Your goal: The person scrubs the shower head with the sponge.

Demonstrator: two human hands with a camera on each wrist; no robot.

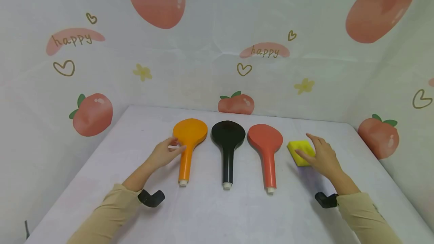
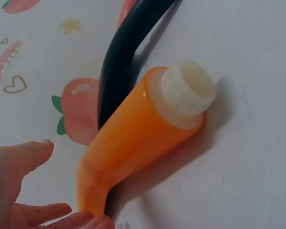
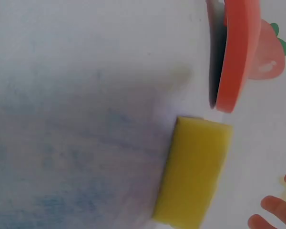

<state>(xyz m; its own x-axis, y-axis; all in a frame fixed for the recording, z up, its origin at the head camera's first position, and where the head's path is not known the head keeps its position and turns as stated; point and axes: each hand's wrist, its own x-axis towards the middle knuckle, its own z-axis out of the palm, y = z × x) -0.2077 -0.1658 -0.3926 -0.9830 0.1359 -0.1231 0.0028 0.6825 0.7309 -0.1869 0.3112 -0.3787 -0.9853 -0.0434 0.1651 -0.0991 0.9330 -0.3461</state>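
An orange shower head (image 1: 191, 129) lies on the table with its handle toward me and a white connector (image 2: 186, 88) at the handle's end. My left hand (image 1: 164, 153) is beside its neck, fingers spread, fingertips close to the orange surface. To the right lie a black shower head (image 1: 228, 133) and a red shower head (image 1: 265, 136), in the same direction. A yellow sponge (image 3: 193, 171) rests right of the red one. Over the sponge hovers my right hand (image 1: 324, 157), thumb and fingers apart; in the right wrist view its fingertips stand off the sponge.
The white-covered table (image 1: 217, 217) meets a fabric backdrop (image 1: 203, 59) printed with peaches, hearts and the word happy. Black camera mounts (image 1: 151, 199) sit on both wrists, near the table surface.
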